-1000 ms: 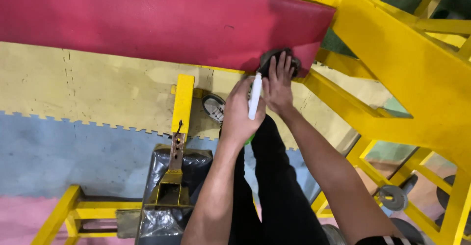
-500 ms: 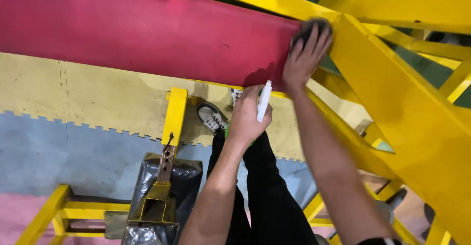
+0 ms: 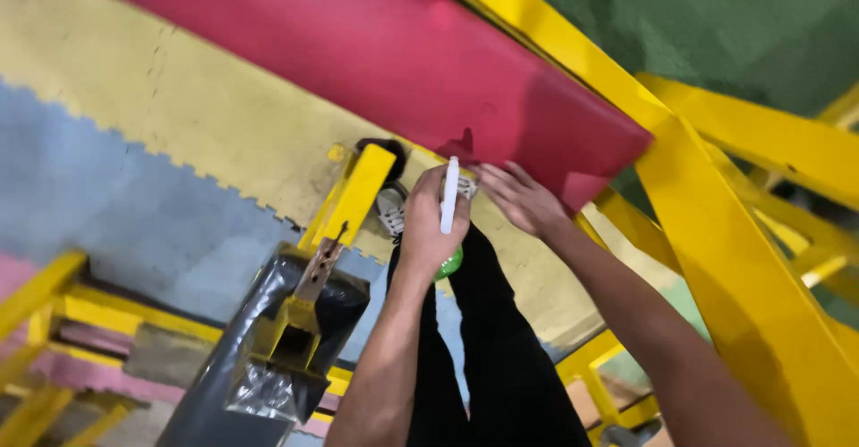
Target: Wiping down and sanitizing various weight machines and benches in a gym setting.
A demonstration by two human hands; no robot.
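The biggest thing in view is the yellow steel frame [image 3: 716,232], with its beams crossing the right side and running up along the top edge of the red pad [image 3: 403,62]. That pad is a long padded board, tilted across the upper half of the shot. Underneath, the floor is covered in foam puzzle mats [image 3: 134,187] in yellow, blue and pink. Lower left, a black seat wrapped in clear plastic [image 3: 259,357] is seen, with a yellow bracket [image 3: 349,201] sticking up from it.

Black trousers [image 3: 483,349] are seen in the middle, and a sneaker [image 3: 391,207] is planted on the yellow mat just past the bracket.

The left hand [image 3: 429,223] is closed around a spray bottle [image 3: 449,198]: the white nozzle part is held upright near the pad's lower edge, and a bit of green body [image 3: 450,263] is visible below the palm. The right hand [image 3: 522,198] is spread flat with the fingers loose, right at the lower edge of the red pad, just beside the bottle. Whether anything is held under it can't be told.
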